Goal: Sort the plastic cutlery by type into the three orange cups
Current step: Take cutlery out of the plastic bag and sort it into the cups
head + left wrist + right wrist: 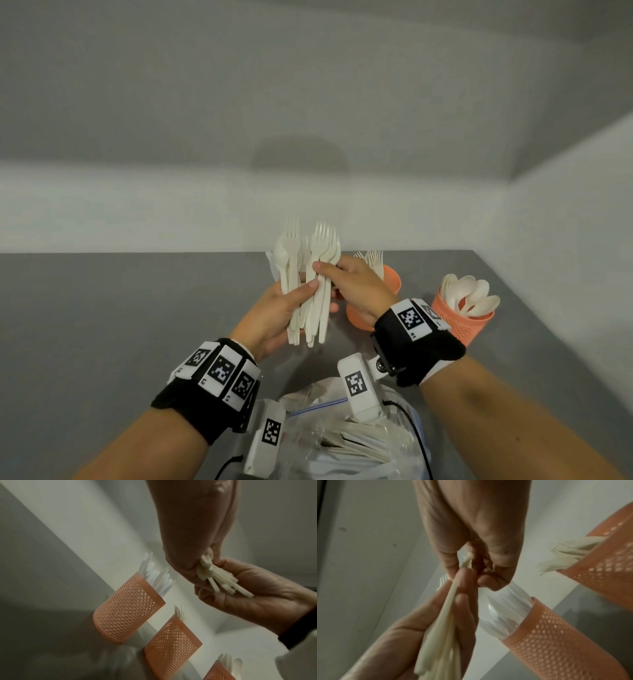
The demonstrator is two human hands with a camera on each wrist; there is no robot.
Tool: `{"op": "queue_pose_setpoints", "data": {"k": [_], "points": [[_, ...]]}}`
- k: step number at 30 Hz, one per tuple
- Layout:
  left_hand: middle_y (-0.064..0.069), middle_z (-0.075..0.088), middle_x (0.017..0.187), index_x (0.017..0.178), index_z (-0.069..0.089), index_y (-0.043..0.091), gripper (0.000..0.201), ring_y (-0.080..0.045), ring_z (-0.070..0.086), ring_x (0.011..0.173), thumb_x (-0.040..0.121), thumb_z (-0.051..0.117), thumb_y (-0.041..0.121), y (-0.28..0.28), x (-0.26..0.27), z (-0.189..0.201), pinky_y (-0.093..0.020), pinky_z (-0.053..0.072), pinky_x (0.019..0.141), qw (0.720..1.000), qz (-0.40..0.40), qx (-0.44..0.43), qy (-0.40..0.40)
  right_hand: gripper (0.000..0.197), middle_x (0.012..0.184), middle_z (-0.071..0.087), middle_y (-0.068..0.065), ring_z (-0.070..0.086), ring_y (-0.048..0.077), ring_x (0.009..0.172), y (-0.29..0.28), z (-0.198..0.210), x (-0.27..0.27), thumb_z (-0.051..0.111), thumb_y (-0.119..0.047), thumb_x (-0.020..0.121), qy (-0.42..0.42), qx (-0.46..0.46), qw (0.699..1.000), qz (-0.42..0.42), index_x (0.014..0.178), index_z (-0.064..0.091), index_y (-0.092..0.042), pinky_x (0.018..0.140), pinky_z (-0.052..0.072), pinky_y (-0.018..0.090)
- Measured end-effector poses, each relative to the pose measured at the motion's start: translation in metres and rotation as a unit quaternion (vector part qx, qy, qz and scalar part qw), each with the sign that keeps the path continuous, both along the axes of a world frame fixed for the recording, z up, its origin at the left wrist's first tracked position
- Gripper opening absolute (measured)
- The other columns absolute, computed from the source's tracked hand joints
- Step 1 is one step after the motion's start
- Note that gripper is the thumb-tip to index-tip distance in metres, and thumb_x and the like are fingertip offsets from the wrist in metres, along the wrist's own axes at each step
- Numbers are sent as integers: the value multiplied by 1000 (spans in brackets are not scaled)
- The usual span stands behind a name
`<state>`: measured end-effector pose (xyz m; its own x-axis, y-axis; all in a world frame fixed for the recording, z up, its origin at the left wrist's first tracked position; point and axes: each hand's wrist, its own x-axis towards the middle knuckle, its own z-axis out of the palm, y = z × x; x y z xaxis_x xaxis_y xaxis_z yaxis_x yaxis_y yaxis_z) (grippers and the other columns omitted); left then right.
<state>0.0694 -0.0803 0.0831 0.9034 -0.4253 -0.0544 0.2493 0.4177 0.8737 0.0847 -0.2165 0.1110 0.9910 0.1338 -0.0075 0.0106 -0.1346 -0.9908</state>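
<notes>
A: Head view: left hand (pixel 274 313) wrapped round a bundle (pixel 310 284) of forks and spoons, held up over the table (pixel 120 308). Right hand (pixel 356 287) pinching one handle in it
B: Cups?
A: Two showing: spoon cup (pixel 462 322), fork cup (pixel 390 279). Bag (pixel 342 442) of cutlery nearest the person
B: Left wrist?
A: Three cups in a row; knife cup (pixel 126 609) is the far one
B: Right wrist?
A: Thumb and finger closed on a handle; two cups beside them
</notes>
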Motion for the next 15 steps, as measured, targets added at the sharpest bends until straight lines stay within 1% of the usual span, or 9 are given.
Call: {"op": "queue_pose_setpoints", "data": {"k": [1,2,3,5,6,7,9,12,15], "points": [[-14,72,84,112,59,1,24,-23,71,73,92,49,10,0,0,0,-39,58,73,1000,2,-2,2,17,93,71,10,69,20,84,0,-1,-1,53,-17,92,6,13,1000,-13,96,68,-12,77,56,29],[-15,72,83,112,59,0,24,-23,71,74,91,51,8,-1,1,0,-39,58,74,1000,8,-1,6,15,97,71,12,69,23,89,1,-2,-2,54,-16,91,13,28,999,-26,94,68,-14,79,56,34],[-15,72,82,113,58,-1,25,-24,71,74,90,52,5,-2,2,1,-38,59,73,1000,15,2,12,14,97,71,12,68,24,89,2,-4,-3,55,-16,91,16,41,998,-33,93,68,-16,73,56,33],[-13,71,80,115,56,-5,29,-22,71,73,88,55,2,-3,3,1,-35,59,69,999,29,22,7,13,95,71,9,68,19,86,4,-5,-7,59,-18,89,6,51,998,-33,97,68,-14,60,52,23],[-10,71,78,117,56,-5,30,-21,70,72,88,55,1,-4,3,1,-32,59,68,999,33,39,-3,17,95,72,7,68,17,86,6,-5,-9,62,-18,87,1,52,998,-34,102,67,-11,59,52,20],[-7,72,77,118,56,-3,31,-18,70,71,87,55,1,-5,2,2,-30,58,67,998,34,56,-15,21,98,72,8,69,16,89,6,-6,-10,64,-17,85,-2,56,998,-41,105,67,-8,65,54,21],[-2,72,80,121,56,3,32,-15,69,76,88,55,2,-8,0,1,-27,56,71,995,29,81,-41,23,102,72,13,69,21,95,6,-7,-10,66,-12,83,4,57,996,-61,105,68,-5,82,56,32],[-10,71,96,118,58,3,28,-21,69,89,92,52,13,-8,1,0,-33,56,82,996,22,82,-35,16,100,72,18,68,30,96,3,-7,-9,62,-11,83,48,73,992,-86,96,68,-4,92,53,47],[-8,73,83,104,62,2,23,-19,71,73,95,48,18,-8,2,2,-29,58,65,998,16,63,3,22,104,68,24,66,36,98,-2,-7,-9,57,-14,86,87,112,985,-98,102,61,0,94,50,53]]}}
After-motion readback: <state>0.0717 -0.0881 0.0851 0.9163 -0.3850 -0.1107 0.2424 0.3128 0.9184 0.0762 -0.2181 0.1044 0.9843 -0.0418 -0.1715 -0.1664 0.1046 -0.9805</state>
